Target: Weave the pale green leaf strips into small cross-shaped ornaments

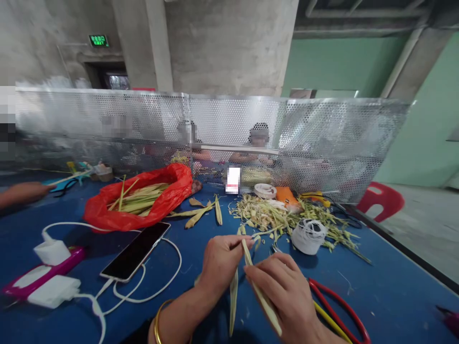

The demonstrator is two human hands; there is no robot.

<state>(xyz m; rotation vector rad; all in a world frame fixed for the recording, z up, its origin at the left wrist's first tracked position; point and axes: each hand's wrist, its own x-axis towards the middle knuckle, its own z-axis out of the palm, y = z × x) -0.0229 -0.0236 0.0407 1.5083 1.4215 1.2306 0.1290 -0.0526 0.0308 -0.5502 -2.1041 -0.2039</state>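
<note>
My left hand (pixel 221 260) pinches the upper end of a pale, dried leaf strip (pixel 247 253), thumb and fingertips pressed together. The same strip slants down toward me, and my right hand (pixel 285 289) is closed along its lower part. Below my left fingers hangs another narrow dried leaf strip (pixel 234 306); whether it is joined to the first is hidden. Just past my fingertips lie loose leaf scraps (pixel 265 212). Red-handled pliers or scissors (pixel 340 301) rest beside my right wrist, their working end hidden.
A red plastic bag (pixel 103 217) full of leaves stands left. A phone (pixel 136 253), white cables and a purple power strip (pixel 36 272) lie nearer. Right of centre is a white cord spool (pixel 309 239). A perforated metal screen (pixel 229 119) closes the back. Another person's hand (pixel 28 193) reaches in left.
</note>
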